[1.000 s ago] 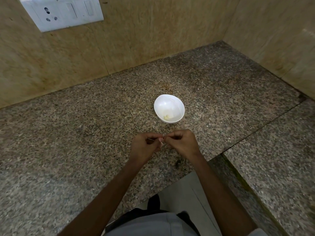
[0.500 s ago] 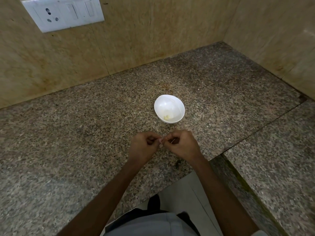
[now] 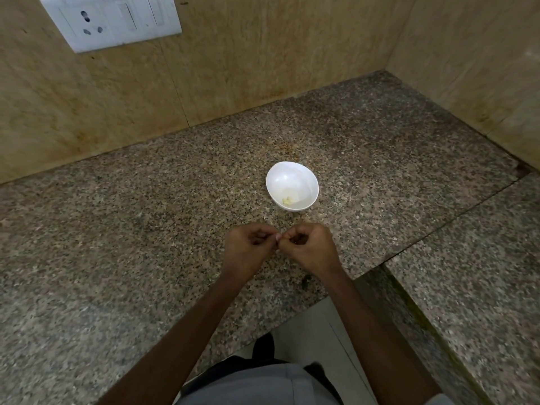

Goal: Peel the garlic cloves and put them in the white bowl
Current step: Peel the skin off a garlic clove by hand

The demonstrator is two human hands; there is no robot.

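Left hand, right hand meet above desk, both grips pinching tiny pale bit; white bowl just beyond, yellowish pieces inside.

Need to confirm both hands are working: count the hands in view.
2. The left hand and right hand meet fingertip to fingertip over the counter, just nearer than the white bowl, both pinching a small pale garlic clove, mostly hidden.

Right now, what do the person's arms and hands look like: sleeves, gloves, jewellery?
Both forearms are bare. The left hand and right hand wear no gloves, rings or watch. A grey garment shows at the waist.
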